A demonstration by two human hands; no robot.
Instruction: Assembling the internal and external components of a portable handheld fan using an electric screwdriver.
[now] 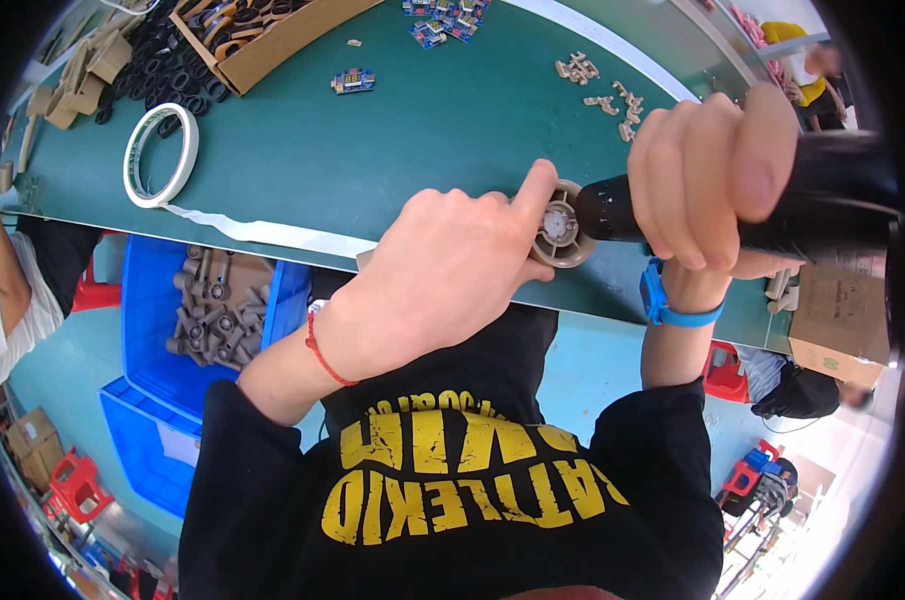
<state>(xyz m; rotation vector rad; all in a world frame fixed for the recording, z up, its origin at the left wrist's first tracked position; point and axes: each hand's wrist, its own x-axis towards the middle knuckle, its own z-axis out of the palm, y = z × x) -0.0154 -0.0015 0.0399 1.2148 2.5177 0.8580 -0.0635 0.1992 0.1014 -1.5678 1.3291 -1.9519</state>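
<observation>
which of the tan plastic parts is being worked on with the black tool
The round tan wheel-like part at the table's near edge, pinned by the left hand; the others lie loose beyond or in the blue bin.

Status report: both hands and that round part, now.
Left hand pins round tan plastic part at edge of green table. Right hand grips black power screwdriver, tip at the part. Nothing in the way.

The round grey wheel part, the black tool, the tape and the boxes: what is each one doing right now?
Round grey wheel part: pinned at the table edge by the left hand.
Black power tool: in the right hand, tip against the part.
Tape roll: lying flat, a strip pulled out.
Blue bin: open, holding grey parts.
Cardboard box: open, filled.
</observation>
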